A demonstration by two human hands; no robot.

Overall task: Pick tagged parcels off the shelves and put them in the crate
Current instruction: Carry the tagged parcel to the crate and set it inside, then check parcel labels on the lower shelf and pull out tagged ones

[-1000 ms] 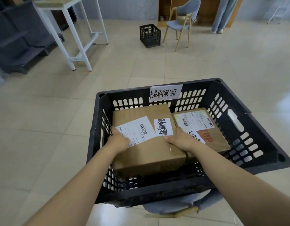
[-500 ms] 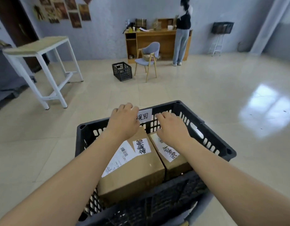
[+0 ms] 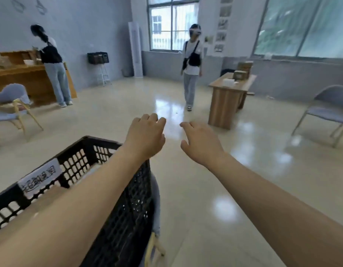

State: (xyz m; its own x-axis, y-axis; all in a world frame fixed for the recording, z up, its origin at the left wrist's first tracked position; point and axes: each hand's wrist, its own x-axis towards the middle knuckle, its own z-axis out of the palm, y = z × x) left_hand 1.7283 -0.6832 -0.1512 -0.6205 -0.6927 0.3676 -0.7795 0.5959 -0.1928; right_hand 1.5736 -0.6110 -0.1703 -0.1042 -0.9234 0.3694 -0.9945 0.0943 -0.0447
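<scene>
Head view | left hand [image 3: 145, 137], right hand [image 3: 202, 143] empty | crate [image 3: 128, 209] lower-left

We find one written sign: a white paper label [image 3: 39, 178] on the near-left black crate [image 3: 116, 209], with handwritten dark characters too blurred for us to read. The far-wall posters [image 3: 222, 24] show nothing legible.

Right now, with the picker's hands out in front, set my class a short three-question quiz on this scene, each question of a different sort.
1. True or false: the left hand holds a parcel.
2. The black crate lies to which side of the view? A) lower left B) lower right C) far centre
3. Fill in: the crate's white label bears ____ writing.

Key: 1 false, both it and the right hand are empty. 2 A. 3 handwritten.
</scene>
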